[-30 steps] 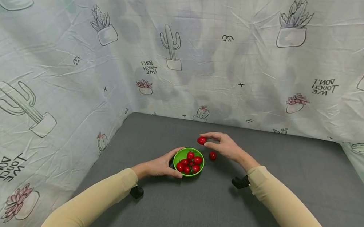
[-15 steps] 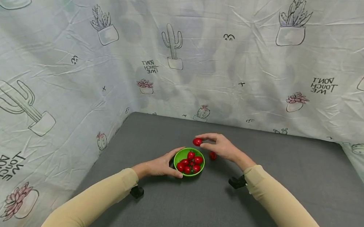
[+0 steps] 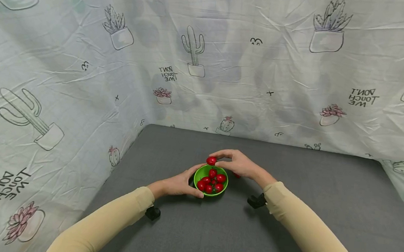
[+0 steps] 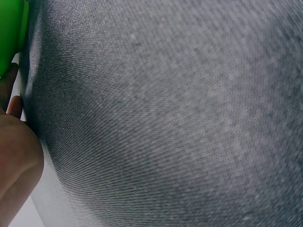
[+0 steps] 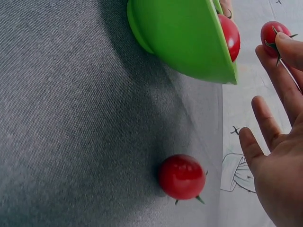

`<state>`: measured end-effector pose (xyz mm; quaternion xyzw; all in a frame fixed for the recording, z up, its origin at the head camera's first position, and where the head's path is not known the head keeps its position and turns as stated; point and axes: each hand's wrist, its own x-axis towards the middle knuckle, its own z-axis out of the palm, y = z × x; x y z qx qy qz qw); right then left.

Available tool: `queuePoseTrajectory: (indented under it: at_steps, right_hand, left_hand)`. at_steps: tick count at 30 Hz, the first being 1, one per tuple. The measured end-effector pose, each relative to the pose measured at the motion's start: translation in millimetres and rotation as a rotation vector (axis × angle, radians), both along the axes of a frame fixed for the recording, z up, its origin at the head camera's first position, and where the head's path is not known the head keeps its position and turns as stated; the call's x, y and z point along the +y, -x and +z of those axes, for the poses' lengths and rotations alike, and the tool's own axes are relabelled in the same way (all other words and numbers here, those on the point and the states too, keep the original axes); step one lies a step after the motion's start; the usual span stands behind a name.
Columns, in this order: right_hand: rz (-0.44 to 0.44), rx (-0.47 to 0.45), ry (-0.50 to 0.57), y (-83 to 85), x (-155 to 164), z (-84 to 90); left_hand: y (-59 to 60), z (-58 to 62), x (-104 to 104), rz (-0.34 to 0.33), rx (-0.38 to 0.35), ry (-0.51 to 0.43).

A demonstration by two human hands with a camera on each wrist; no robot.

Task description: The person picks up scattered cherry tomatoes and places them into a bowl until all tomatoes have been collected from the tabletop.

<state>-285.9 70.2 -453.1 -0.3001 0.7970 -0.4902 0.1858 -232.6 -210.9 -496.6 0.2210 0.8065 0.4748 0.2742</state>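
currently a small, soft tomato (image 3: 211, 160) is pinched lightly by right hand (image 3: 239, 164) fingertips; bowl (image 3: 199, 173) is gripped by left hand (image 3: 176, 184).

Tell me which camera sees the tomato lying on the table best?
The right wrist view: the loose tomato lies large and unhidden on the grey table. In the head view the right hand almost hides it. The left wrist view misses it.

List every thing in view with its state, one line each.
green bowl: upright on the grey table, holding several cherry tomatoes.
left hand: grips the bowl's near-left rim.
right hand: pinches one cherry tomato above the bowl's far rim.
held tomato: off the table, not yet in the bowl.
loose tomato: lying on the table beside the bowl.
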Motion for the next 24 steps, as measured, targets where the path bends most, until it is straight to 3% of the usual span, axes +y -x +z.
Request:
queuePoseTrajectory:
  at_steps: [14,24]
  right_hand:
    - [0.09,0.011,0.004,8.0,-11.7,-3.9]
    - [0.143,0.04,0.005,14.0,-17.2,-8.2]
  left_hand:
    - [3.0,5.8,0.9,0.017,-0.028,0.055]
    - [6.9,5.7,-0.7,-0.004,-0.033,0.015]
